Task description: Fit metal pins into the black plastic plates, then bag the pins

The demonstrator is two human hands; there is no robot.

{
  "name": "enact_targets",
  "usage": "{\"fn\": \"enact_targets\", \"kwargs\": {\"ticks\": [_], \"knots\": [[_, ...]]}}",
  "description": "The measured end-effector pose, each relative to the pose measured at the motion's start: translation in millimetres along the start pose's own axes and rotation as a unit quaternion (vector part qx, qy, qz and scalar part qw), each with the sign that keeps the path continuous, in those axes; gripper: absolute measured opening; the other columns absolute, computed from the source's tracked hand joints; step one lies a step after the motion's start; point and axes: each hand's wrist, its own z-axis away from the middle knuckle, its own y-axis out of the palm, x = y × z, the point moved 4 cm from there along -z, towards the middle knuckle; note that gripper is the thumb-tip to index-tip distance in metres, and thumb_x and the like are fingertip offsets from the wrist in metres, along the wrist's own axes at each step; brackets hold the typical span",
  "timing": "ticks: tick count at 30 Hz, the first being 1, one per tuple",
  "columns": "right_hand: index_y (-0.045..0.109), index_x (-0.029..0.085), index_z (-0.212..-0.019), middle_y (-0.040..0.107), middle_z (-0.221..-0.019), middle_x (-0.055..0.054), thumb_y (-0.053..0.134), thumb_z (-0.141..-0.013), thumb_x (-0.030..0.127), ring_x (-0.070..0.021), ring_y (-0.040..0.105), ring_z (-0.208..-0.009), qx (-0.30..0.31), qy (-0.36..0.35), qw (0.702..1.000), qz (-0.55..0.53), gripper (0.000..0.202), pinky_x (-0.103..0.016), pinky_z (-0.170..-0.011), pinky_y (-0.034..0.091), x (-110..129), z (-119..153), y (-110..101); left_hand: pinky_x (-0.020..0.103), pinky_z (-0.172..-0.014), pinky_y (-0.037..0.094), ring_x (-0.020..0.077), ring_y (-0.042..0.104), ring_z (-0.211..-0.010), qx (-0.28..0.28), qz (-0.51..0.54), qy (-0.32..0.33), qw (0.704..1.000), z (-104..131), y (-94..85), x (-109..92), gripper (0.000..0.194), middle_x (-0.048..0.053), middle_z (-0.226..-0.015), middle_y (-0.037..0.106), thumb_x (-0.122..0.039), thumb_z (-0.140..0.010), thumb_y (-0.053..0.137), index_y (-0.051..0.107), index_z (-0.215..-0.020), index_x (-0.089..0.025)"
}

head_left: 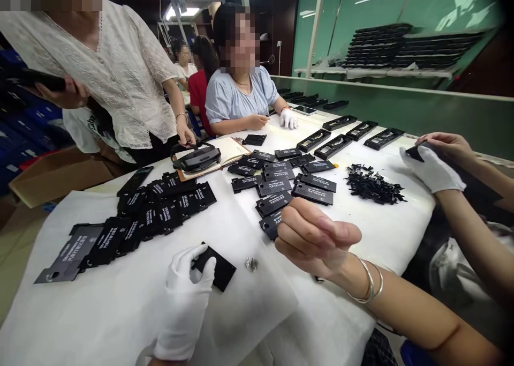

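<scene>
My left hand (188, 280), in a white glove, grips a flat black plastic cover (220, 269) low over the white table sheet. Just right of that cover lies a small heap of metal pins (251, 264). My right hand (315, 237), bare with bangles at the wrist, is raised above the table with fingers curled in and thumb pressed to them. What it pinches, if anything, is hidden. Behind it spread several black covers with white print (277, 186). More printed covers (168, 208) lie in overlapping rows on the left.
A pile of small black clips (373, 184) lies at right, near a co-worker's gloved hand (437, 170) holding a black part. Black frames (339, 146) stand farther back. An open notebook (228, 151) bears a black strapped device (196, 157). Two people are across the table.
</scene>
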Motion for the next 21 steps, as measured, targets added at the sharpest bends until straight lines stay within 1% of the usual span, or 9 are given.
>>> {"fn": "enact_targets", "kwargs": {"ticks": [8, 13, 14, 16, 21], "knots": [[0.024, 0.018, -0.062, 0.030, -0.050, 0.010, 0.059, -0.079, 0.017, -0.0019, 0.026, -0.041, 0.027, 0.006, 1.000, -0.005, 0.038, -0.015, -0.045, 0.026, 0.2, 0.1, 2.7, 0.041, -0.088, 0.047, 0.0244, 0.055, -0.101, 0.006, 0.000, -0.012, 1.000, 0.1, -1.4, -1.5, 0.042, 0.007, -0.106, 0.058, -0.051, -0.075, 0.055, 0.060, -0.101, -0.018], [0.021, 0.018, -0.060, 0.031, -0.050, 0.010, 0.056, -0.083, 0.016, -0.0005, 0.027, -0.039, 0.088, 0.013, 0.996, -0.032, 0.042, -0.016, -0.043, 0.022, -0.4, -0.7, 7.4, 0.041, -0.086, 0.047, 0.0244, 0.054, -0.102, 0.017, 0.018, -0.045, 0.999, 0.5, -1.9, -1.7, 0.042, 0.007, -0.107, 0.057, -0.051, -0.073, 0.056, 0.060, -0.100, -0.019], [0.020, 0.018, -0.060, 0.031, -0.050, 0.010, 0.055, -0.084, 0.017, -0.0002, 0.027, -0.038, 0.092, 0.014, 0.995, -0.037, 0.043, -0.016, -0.042, 0.021, -0.4, -1.4, 7.9, 0.041, -0.086, 0.047, 0.0244, 0.053, -0.103, 0.018, 0.019, -0.047, 0.999, 0.6, -2.1, -2.1, 0.042, 0.007, -0.107, 0.057, -0.051, -0.073, 0.056, 0.059, -0.100, -0.019], [0.020, 0.017, -0.060, 0.032, -0.050, 0.010, 0.056, -0.084, 0.017, 0.0003, 0.027, -0.038, 0.083, 0.019, 0.996, -0.040, 0.043, -0.015, -0.042, 0.021, -0.7, -2.8, 7.6, 0.042, -0.088, 0.046, 0.0243, 0.053, -0.103, 0.016, 0.015, -0.044, 0.999, 0.6, -2.3, -2.5, 0.042, 0.006, -0.107, 0.057, -0.051, -0.073, 0.056, 0.059, -0.101, -0.019], [0.026, 0.017, -0.059, 0.034, -0.051, 0.009, 0.057, -0.084, 0.016, 0.0002, 0.028, -0.038, 0.059, 0.018, 0.997, -0.038, 0.040, -0.014, -0.042, 0.025, -2.3, -1.9, 5.3, 0.042, -0.087, 0.047, 0.0238, 0.055, -0.100, 0.004, 0.011, -0.024, 1.000, 0.5, -1.4, -0.1, 0.040, 0.006, -0.106, 0.058, -0.049, -0.074, 0.056, 0.060, -0.100, -0.019]]}}
